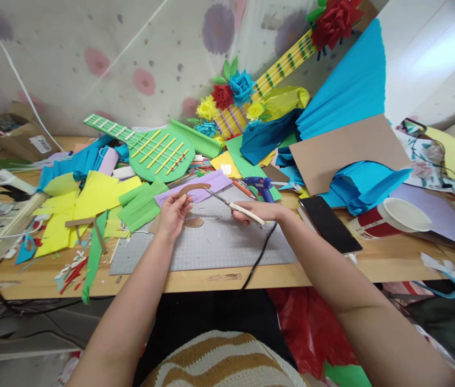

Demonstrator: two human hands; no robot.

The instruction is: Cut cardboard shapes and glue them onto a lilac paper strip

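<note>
My left hand [176, 214] pinches one end of a curved strip of brown cardboard [196, 186]. In my right hand [256, 210] is a pair of scissors with pale handles [247, 213]. Their blades point left and reach the strip's right end; I cannot tell whether they touch it. Beneath both hands lies a grey cutting mat [219, 255]. Another small brown cardboard piece [194, 222] rests on the mat beside my left hand. Purple paper [215, 183] lies behind the strip.
Behind stand a green paper lute-like instrument [163, 153] and a yellow flowered one [284, 67]. A blue glue gun [263, 185], black phone [329, 223] and paper cup [389, 217] are to the right. Yellow paper [94, 196] and scraps cover the left; a black cable [260, 255] crosses the mat.
</note>
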